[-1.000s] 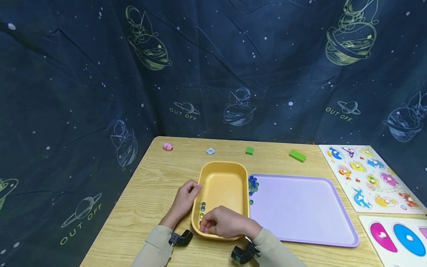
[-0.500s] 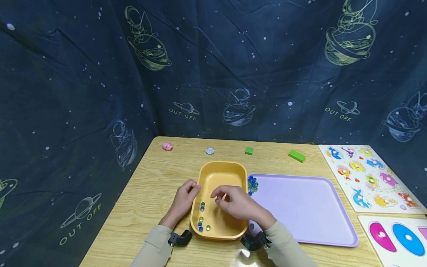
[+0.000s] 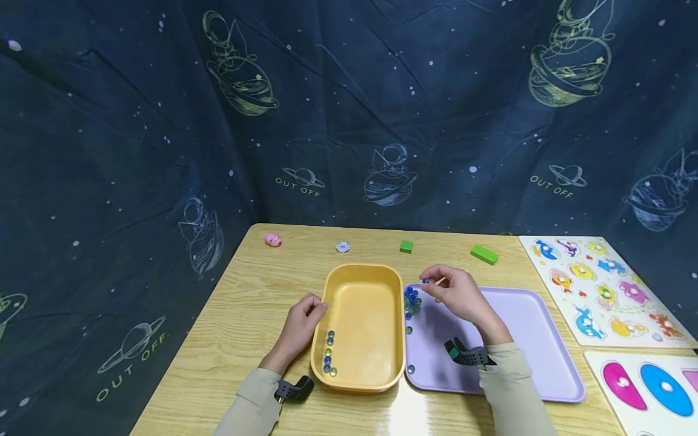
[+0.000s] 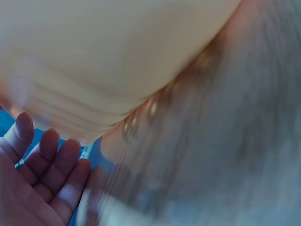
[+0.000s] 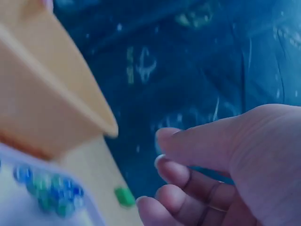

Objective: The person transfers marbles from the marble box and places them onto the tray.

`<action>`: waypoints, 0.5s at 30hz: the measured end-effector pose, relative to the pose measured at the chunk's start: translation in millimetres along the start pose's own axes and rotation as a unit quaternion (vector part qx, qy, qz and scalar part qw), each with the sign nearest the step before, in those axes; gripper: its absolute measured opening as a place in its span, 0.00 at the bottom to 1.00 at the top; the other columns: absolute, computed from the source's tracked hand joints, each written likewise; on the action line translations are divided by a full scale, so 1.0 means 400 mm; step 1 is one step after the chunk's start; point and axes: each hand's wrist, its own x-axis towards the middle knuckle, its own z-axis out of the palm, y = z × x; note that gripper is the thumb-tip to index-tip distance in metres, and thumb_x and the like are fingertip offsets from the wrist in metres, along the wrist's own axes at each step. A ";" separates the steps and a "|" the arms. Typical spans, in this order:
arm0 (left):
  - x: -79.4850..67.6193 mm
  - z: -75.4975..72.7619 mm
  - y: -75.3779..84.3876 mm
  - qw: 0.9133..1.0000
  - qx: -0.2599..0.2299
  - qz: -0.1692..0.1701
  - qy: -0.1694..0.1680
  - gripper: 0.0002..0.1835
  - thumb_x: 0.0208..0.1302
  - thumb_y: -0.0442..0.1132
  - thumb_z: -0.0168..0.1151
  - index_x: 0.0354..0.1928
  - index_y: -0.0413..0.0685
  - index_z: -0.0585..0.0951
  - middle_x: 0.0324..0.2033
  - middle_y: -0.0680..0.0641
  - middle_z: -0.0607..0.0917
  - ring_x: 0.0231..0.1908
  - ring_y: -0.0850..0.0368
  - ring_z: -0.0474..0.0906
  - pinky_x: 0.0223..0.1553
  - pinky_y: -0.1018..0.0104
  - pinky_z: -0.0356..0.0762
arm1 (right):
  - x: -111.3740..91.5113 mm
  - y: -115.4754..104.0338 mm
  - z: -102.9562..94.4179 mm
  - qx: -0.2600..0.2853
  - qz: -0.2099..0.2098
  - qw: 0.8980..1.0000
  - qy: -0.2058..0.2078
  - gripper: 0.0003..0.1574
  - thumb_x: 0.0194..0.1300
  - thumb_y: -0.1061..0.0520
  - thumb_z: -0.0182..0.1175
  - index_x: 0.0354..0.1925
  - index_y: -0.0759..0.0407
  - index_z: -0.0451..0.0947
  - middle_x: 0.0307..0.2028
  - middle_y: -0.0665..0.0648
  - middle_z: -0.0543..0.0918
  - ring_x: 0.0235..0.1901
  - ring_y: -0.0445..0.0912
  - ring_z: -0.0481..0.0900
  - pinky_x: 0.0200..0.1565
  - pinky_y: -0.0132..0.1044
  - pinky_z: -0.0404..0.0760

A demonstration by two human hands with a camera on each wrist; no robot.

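My left hand (image 3: 299, 327) holds the left rim of a yellow plastic bin (image 3: 364, 387), thumb at the edge and fingers along the outer wall. In the left wrist view, the fingers (image 4: 61, 165) bend up beside the bin's side. A short row of blue and yellow-green glass marbles (image 3: 329, 352) lies along the bin's left side. My right hand (image 3: 455, 293) is above the far left part of a lilac tray (image 3: 523, 345), pinching a blue marble (image 3: 425, 280) at its fingertips. Just left of and below it, a cluster of blue and green marbles (image 3: 412, 300) rests in the tray's corner.
Along the back of the table sit a pink pig figure (image 3: 273, 240), a poker chip (image 3: 343, 247), a green cube (image 3: 406, 247) and a green block (image 3: 484, 254). Puzzle boards (image 3: 600, 284) lie at the right. Dark space-print cloth hangs behind and left.
My right hand has risen out of the bin with a blue marble and crossed right to above the tray. The marbles left in the bin have shifted slightly. My left hand stays put.
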 end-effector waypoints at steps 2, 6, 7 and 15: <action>0.006 0.001 -0.019 1.000 -0.005 -0.003 0.001 0.12 0.65 0.41 0.52 0.26 0.43 0.72 0.32 0.47 0.76 0.32 0.58 0.71 0.32 0.70 0.69 | 0.004 0.026 -0.009 -0.021 0.013 1.000 0.001 0.10 0.56 0.57 0.63 0.39 0.56 0.78 0.31 0.54 0.77 0.26 0.48 0.75 0.27 0.40 0.77; 0.017 0.006 -0.067 1.000 -0.009 -0.009 0.006 0.14 0.65 0.46 0.53 0.26 0.45 0.72 0.33 0.49 0.77 0.32 0.58 0.71 0.32 0.70 0.70 | 0.013 0.078 -0.007 -0.058 0.046 0.997 -0.006 0.12 0.56 0.59 0.62 0.40 0.60 0.77 0.30 0.54 0.78 0.25 0.46 0.77 0.25 0.36 0.75; 0.020 0.006 -0.077 1.000 -0.010 -0.011 0.007 0.14 0.64 0.47 0.53 0.26 0.46 0.72 0.33 0.49 0.77 0.33 0.58 0.71 0.32 0.70 0.70 | 0.015 0.092 -0.003 -0.065 0.052 0.996 -0.009 0.11 0.56 0.59 0.62 0.40 0.60 0.77 0.29 0.53 0.78 0.24 0.46 0.77 0.24 0.36 0.74; 0.011 0.002 -0.045 1.000 -0.003 -0.009 0.002 0.13 0.65 0.46 0.52 0.26 0.46 0.72 0.32 0.49 0.76 0.32 0.56 0.71 0.32 0.69 0.69 | 0.028 0.163 0.028 -0.100 0.090 0.991 0.002 0.07 0.56 0.56 0.62 0.35 0.56 0.77 0.24 0.51 0.77 0.21 0.42 0.72 0.23 0.34 0.71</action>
